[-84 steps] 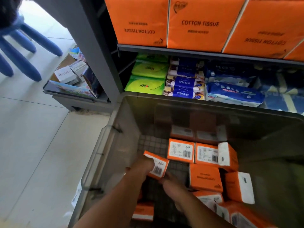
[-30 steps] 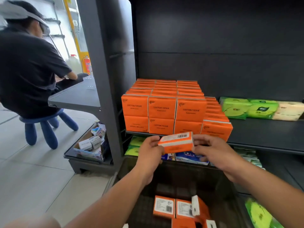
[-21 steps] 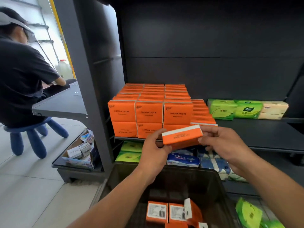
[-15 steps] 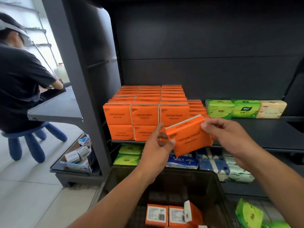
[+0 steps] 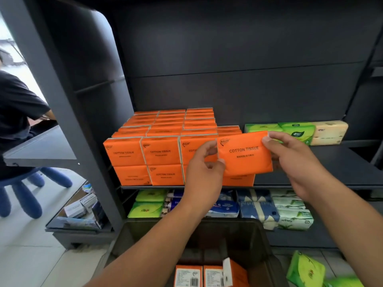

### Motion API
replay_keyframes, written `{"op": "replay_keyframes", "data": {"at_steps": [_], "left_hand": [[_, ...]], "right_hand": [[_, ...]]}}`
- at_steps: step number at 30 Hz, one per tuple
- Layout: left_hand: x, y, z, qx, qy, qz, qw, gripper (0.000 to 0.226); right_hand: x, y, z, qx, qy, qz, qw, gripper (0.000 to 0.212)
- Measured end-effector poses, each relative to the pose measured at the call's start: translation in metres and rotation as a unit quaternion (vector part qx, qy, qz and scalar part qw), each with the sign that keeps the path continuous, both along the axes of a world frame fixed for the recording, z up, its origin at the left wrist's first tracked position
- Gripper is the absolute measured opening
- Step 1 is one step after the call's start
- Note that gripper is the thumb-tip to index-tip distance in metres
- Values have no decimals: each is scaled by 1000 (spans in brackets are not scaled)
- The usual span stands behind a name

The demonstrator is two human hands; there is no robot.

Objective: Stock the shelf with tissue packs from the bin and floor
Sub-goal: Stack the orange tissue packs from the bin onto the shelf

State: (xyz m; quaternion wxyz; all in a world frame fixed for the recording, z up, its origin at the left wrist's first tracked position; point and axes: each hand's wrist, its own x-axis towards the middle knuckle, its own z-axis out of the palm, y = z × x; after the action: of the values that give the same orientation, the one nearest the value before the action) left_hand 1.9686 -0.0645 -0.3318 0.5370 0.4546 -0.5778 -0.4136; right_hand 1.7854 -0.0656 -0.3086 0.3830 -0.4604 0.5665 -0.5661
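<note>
a person's left hand [image 5: 204,162] and right hand [image 5: 290,156] pinch the short ends of an orange pack [image 5: 244,154], held upright, long axis left-right, just before the stack's [image 5: 161,150] lower right column on the shelf [image 5: 342,162].

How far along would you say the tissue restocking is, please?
Done: stacked orange packs fill the left of the shelf, two high. In hand: the left hand and right hand hold one orange pack at the stack's right end, not yet set down. Left: more orange packs in the bin and green packs on the floor.
</note>
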Motion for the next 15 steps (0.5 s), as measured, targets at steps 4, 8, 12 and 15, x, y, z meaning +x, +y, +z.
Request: {"op": "replay_keyframes", "data": {"at_steps": [4,8,12,15], "left_hand": [[-18,-12,-3,-10,-30,-2,1000,42],[-39,-26,-7,-40,-75,13,996,43],[-60,-42,-8,-63,-133,39,988,52],[-80,-55,-8,-67,-154,21,986,69]], "right_hand": [[-16,-8,-1,-3,-6,-15,1000,10],[-29,-19,-4,-6,-12,-24,1000,13],[-42,-37,-4,-23,-17,-28,999,13],[-53,-57,-6,-40,-19,-43,998,18]]}}
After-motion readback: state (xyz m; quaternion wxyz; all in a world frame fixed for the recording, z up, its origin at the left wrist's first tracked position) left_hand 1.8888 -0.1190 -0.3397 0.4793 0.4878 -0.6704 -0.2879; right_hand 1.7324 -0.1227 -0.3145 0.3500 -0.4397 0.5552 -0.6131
